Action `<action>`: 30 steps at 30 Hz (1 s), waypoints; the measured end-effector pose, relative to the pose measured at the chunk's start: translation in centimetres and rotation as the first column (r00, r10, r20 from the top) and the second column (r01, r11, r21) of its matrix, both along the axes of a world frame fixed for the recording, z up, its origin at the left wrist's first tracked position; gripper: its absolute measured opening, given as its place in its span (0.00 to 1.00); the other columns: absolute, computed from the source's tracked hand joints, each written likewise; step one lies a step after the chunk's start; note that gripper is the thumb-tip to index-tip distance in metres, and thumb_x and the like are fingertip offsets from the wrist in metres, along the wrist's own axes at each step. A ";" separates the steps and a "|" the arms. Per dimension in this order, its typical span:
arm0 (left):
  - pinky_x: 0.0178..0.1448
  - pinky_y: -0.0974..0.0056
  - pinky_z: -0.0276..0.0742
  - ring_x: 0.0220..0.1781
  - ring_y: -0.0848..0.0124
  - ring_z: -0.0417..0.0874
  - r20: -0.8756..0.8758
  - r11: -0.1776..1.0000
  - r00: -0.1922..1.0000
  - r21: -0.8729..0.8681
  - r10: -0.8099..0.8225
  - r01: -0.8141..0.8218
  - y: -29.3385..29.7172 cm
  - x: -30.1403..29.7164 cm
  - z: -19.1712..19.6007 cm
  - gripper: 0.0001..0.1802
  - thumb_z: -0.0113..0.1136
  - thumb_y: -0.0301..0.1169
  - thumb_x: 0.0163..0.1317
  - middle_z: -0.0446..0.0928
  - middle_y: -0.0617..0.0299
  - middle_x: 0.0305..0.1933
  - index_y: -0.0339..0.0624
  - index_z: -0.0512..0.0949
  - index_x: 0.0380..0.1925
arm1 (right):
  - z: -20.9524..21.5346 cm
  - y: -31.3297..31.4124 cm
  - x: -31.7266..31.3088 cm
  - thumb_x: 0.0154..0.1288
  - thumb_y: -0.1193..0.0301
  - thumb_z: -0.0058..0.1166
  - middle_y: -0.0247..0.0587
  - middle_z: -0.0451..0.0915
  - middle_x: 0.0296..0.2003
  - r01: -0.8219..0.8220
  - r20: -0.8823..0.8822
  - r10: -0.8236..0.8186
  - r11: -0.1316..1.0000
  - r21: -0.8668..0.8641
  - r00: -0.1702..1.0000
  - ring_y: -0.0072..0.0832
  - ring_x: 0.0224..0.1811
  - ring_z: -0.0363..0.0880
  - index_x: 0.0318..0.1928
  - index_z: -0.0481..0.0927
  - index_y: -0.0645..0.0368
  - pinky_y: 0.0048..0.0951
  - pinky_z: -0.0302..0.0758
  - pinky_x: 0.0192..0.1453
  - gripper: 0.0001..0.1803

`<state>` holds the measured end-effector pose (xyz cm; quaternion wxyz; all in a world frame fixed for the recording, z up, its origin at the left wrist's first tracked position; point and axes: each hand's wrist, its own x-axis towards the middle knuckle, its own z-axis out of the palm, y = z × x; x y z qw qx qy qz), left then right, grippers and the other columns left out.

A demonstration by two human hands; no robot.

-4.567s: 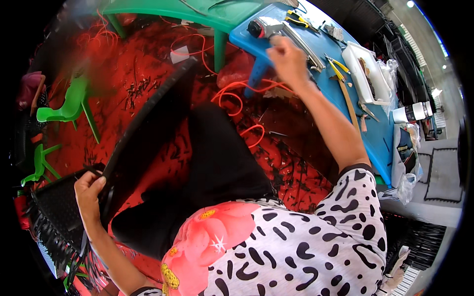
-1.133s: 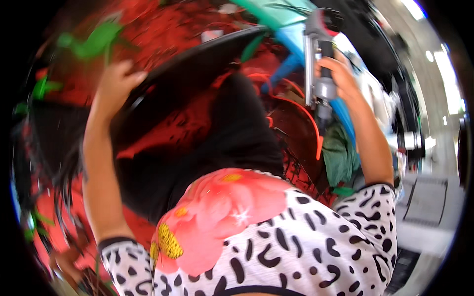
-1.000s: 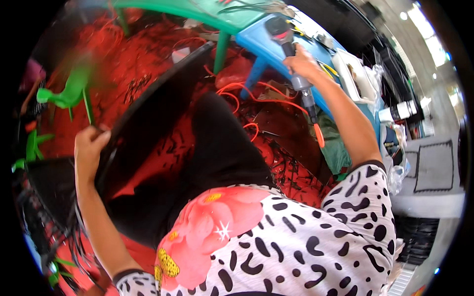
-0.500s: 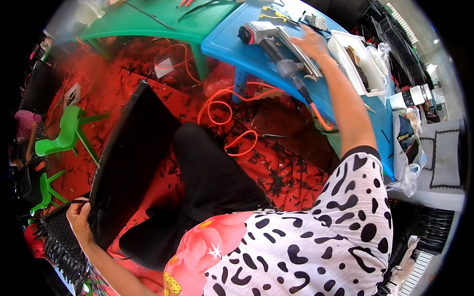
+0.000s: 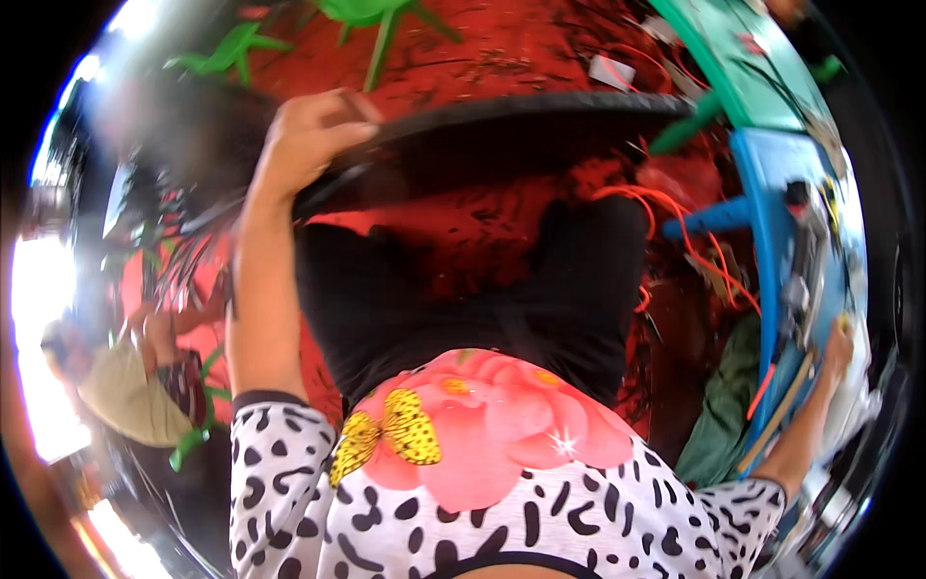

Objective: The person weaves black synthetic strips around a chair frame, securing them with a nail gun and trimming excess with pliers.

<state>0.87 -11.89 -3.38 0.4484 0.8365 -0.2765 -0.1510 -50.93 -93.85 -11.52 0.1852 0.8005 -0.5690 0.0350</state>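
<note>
My left hand point(image 5: 313, 140) is closed at the left end of a large black panel point(image 5: 521, 121), its fingers curled over the edge; a thin strip in that grip would be hidden. The panel stands across in front of my knees, its long rim curving away to the right. My right hand point(image 5: 837, 352) reaches to the far right over the blue table point(image 5: 772, 183), small and smeared. A bit of yellow shows at its fingertips, but I cannot make out whether it holds anything. Next to it on the table lies a grey-and-black air nail gun point(image 5: 805, 251).
An orange air hose point(image 5: 675, 212) loops over the red floor point(image 5: 473, 72), which is littered with black scraps. A green table point(image 5: 738, 58) adjoins the blue one. Green chairs point(image 5: 371, 19) stand beyond the panel. Another person point(image 5: 135, 386) sits at the left. Green cloth point(image 5: 728, 405) hangs at the right.
My view has swung left, so the tables now lie at the right rim. My left hand still grips the panel's edge. My right hand stays over the blue table, now lower in view.
</note>
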 end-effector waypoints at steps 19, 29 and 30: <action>0.37 0.75 0.68 0.30 0.83 0.71 0.327 0.944 0.945 -0.306 -0.016 0.122 -1.4 -1.8 -0.6 0.04 0.63 0.19 0.55 0.79 0.66 0.44 0.34 0.77 0.28 | 12.2 55.7 41.2 0.45 0.56 0.66 0.42 0.75 0.31 -0.984 0.284 0.944 -0.177 0.004 -0.169 0.40 0.35 0.77 0.42 0.82 0.54 0.39 0.73 0.40 0.23; 0.42 0.76 0.70 0.36 0.80 0.76 0.397 0.944 0.918 -0.291 -0.029 0.155 -0.3 -1.7 -0.7 0.05 0.61 0.17 0.55 0.79 0.62 0.46 0.34 0.79 0.32 | 12.5 57.3 41.9 0.43 0.57 0.66 0.41 0.74 0.29 -0.971 0.243 0.943 -0.239 0.013 -0.228 0.41 0.34 0.77 0.41 0.83 0.53 0.40 0.73 0.39 0.23; 0.41 0.69 0.73 0.36 0.70 0.79 0.399 0.942 0.917 -0.309 0.005 0.129 -0.4 -1.8 -0.4 0.04 0.62 0.21 0.53 0.79 0.57 0.40 0.33 0.78 0.29 | 12.6 57.1 41.8 0.43 0.58 0.66 0.41 0.74 0.29 -0.978 0.249 0.947 -0.209 -0.006 -0.204 0.40 0.33 0.77 0.41 0.83 0.52 0.40 0.73 0.39 0.23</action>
